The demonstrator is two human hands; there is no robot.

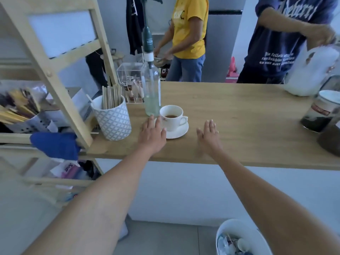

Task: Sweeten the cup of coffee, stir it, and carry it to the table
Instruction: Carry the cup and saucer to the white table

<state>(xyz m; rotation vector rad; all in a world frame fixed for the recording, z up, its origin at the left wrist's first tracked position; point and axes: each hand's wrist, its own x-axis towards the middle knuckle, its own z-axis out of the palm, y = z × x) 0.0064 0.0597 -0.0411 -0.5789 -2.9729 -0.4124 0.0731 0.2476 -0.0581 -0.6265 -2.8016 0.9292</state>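
A white cup (pixel 172 117) with dark coffee in it stands on a white saucer (pixel 179 132) on the wooden counter (pixel 239 126). My left hand (pixel 152 132) lies flat and empty just left of the saucer, fingers near the cup. My right hand (pixel 208 134) rests flat and empty on the counter, to the right of the saucer. Behind the cup stands a clear pump bottle (pixel 151 89) with a little clear liquid. A patterned white mug (pixel 113 119) holds several wooden stir sticks (pixel 111 96).
A clear box of sachets (pixel 130 81) sits behind the mug. A wooden shelf frame (pixel 55 74) with clutter rises at the left. Jars (pixel 321 111) stand at the counter's right end. Two people stand beyond the counter. A white bin (pixel 239 238) is on the floor.
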